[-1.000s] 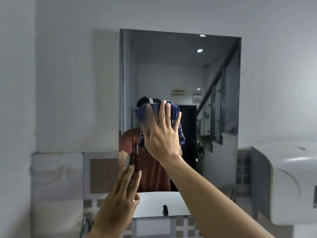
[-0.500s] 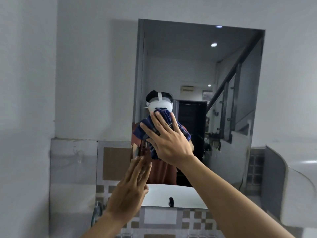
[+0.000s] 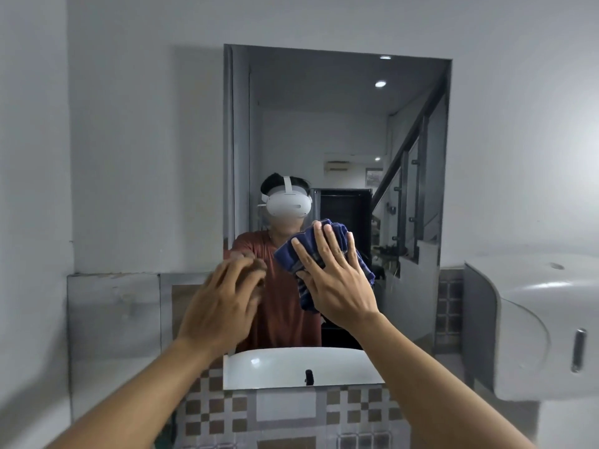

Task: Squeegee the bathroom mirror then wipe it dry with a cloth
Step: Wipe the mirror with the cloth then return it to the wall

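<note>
A rectangular mirror hangs on the grey wall ahead. My right hand presses a dark blue cloth flat against the glass in its lower middle, fingers spread over the cloth. My left hand is raised beside it, at the mirror's lower left edge, fingers apart and holding nothing; I cannot tell whether it touches the glass. No squeegee is in view.
A white wall-mounted dispenser juts out at the right, close to my right forearm. Checkered tiles run below the mirror. A person in a red shirt with a white headset and a white basin are reflected in the glass.
My right hand has slid the cloth down and to the right across the glass. My left hand has risen to the mirror's lower left edge. The view has tilted down.
</note>
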`<state>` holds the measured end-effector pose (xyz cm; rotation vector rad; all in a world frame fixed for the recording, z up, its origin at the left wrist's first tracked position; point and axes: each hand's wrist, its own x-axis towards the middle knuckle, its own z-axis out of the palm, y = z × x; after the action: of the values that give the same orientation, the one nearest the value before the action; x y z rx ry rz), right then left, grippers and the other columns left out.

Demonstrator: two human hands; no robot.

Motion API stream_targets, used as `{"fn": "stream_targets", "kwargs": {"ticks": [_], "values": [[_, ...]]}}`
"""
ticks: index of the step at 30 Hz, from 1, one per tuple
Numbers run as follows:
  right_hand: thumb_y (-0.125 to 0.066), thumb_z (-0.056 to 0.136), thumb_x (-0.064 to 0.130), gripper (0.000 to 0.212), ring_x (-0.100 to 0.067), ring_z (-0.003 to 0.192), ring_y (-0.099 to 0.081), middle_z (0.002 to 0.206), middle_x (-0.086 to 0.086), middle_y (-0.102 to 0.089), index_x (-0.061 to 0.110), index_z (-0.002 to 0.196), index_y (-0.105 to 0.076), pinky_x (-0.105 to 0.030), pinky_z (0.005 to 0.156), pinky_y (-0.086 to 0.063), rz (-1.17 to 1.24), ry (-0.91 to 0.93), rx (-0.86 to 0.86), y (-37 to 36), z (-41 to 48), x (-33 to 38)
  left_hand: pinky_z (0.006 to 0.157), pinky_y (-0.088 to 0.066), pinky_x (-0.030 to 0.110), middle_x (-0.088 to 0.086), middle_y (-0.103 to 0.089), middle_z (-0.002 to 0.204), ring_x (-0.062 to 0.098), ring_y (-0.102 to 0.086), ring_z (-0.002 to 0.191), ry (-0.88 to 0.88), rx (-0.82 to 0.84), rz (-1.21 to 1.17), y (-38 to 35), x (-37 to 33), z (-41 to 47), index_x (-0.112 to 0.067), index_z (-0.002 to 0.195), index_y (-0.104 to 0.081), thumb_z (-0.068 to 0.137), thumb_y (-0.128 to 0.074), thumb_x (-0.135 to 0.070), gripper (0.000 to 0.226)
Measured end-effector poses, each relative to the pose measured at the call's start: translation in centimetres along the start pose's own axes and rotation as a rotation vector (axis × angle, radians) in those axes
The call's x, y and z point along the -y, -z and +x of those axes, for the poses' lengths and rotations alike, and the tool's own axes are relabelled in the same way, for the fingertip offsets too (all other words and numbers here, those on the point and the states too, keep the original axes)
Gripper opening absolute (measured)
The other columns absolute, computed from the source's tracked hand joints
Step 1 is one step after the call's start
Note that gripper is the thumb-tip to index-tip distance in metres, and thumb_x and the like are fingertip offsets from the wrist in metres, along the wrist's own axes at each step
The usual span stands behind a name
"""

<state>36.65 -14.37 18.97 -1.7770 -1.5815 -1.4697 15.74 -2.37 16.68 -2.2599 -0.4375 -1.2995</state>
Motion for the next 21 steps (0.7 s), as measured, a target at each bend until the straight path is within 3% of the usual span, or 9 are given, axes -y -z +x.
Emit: {"fn": "stream_targets", "kwargs": {"ticks": [7, 12, 16, 21], "values": [[-0.031, 0.104, 0.040, 0.059, -0.034, 0.155, 0.001, 0.166, -0.021, -0.010, 0.022, 0.159, -0.021, -0.064, 0.121, -0.012, 0.059, -0.181, -0.038, 0.2, -1.2, -2.5, 0.119, -0.025, 0.047, 0.020, -0.027, 0.159, 0.036, -0.025, 0.147, -0.093, 0.029, 0.146, 2.3, 2.0, 7.3, -0.016, 0.153, -0.037, 0.092, -0.060, -0.045, 0.071], [-0.030, 0.106, 0.041, 0.057, -0.031, 0.156, 0.001, 0.167, -0.018, -0.009, 0.024, 0.160, -0.021, -0.061, 0.123, -0.008, 0.092, -0.302, -0.097, 0.6, -2.1, -5.2, 0.120, -0.027, 0.052, 0.020, -0.024, 0.161, 0.036, -0.019, 0.150, -0.145, 0.077, 0.148, 2.2, 2.2, 7.9, -0.018, 0.154, -0.034, 0.091, -0.058, -0.047, 0.073], [-0.014, 0.106, 0.049, 0.057, -0.030, 0.156, 0.001, 0.167, -0.017, -0.008, 0.028, 0.160, -0.016, -0.059, 0.123, -0.008, 0.112, -0.449, -0.139, 0.8, -2.5, -7.4, 0.118, -0.029, 0.055, 0.021, -0.026, 0.160, 0.037, -0.020, 0.150, -0.138, 0.075, 0.140, 2.3, 1.9, 7.9, -0.017, 0.153, -0.035, 0.086, -0.069, -0.043, 0.079], [-0.005, 0.103, 0.055, 0.063, -0.023, 0.154, 0.015, 0.168, -0.016, 0.000, 0.031, 0.161, -0.009, -0.056, 0.124, -0.004, 0.140, -0.621, -0.129, 0.3, -4.1, -8.9, 0.117, -0.030, 0.056, 0.022, -0.027, 0.159, 0.038, -0.021, 0.149, -0.152, 0.063, 0.109, 2.3, 2.2, 7.9, -0.017, 0.152, -0.038, 0.087, -0.067, -0.042, 0.076]]}}
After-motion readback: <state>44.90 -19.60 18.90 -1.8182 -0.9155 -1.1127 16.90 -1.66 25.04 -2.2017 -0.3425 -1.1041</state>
